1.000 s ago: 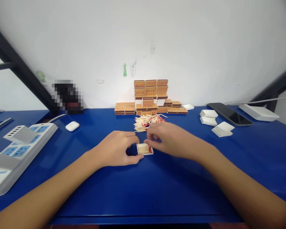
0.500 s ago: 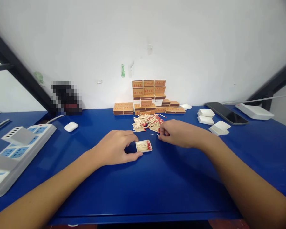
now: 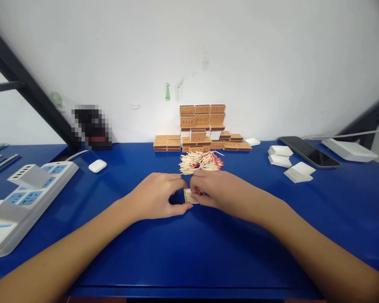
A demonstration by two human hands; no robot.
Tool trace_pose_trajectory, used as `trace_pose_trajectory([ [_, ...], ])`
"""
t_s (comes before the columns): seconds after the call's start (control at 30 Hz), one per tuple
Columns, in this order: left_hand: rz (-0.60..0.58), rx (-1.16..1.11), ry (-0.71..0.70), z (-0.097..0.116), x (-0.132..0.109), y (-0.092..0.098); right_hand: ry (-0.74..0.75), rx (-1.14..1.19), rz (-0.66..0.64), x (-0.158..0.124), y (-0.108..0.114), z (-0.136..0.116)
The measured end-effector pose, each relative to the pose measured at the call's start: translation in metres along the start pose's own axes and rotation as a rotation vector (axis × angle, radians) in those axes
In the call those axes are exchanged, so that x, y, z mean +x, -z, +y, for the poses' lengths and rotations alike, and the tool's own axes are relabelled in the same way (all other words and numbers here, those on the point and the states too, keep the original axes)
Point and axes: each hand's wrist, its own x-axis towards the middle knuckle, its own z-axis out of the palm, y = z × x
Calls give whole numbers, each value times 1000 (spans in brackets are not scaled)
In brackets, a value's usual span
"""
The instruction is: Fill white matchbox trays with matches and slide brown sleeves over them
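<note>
Now fingers (image 3: 179, 183) pinch the tray (image 3: 188, 196); matchboxes (image 3: 202, 120) bear illegible red print.

Small hand-packing workbench, by the look of it, rather than a home table. Blue tabletop (image 3: 189, 252) hard against a bare white wall (image 3: 271, 63). Brown matchboxes (image 3: 202, 120) stacked at 12 o'clock, with loose red-tipped matches (image 3: 200, 162) heaped just before them and a part-filled tray (image 3: 187, 196) nearer still. Spare white trays (image 3: 279, 150) at 2 o'clock, a power strip (image 3: 25, 198) at 9 o'clock. Black steel brace (image 3: 28, 90) at 10 o'clock.
</note>
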Motion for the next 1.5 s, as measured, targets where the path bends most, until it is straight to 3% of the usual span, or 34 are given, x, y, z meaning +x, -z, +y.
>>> trace_pose_trajectory([
  [0.43,20,-2,-16,1,0,-1,27,59,-16,-4,5,1],
  [0.67,7,3,-9,1,0,0,53,38,98,-5,8,10],
  [0.73,5,-3,-8,2,0,0,3,-12,176,-5,13,18],
  [0.87,5,-26,-10,3,0,1,-250,-244,278,-6,24,42],
  [1.0,8,-33,-6,3,0,2,-264,-250,248,-4,26,56],
  [1.23,13,-24,-10,4,0,2,-271,-204,182,6,7,51],
  [1.5,-9,-30,-3,4,0,1,-324,-101,80,5,11,54],
])
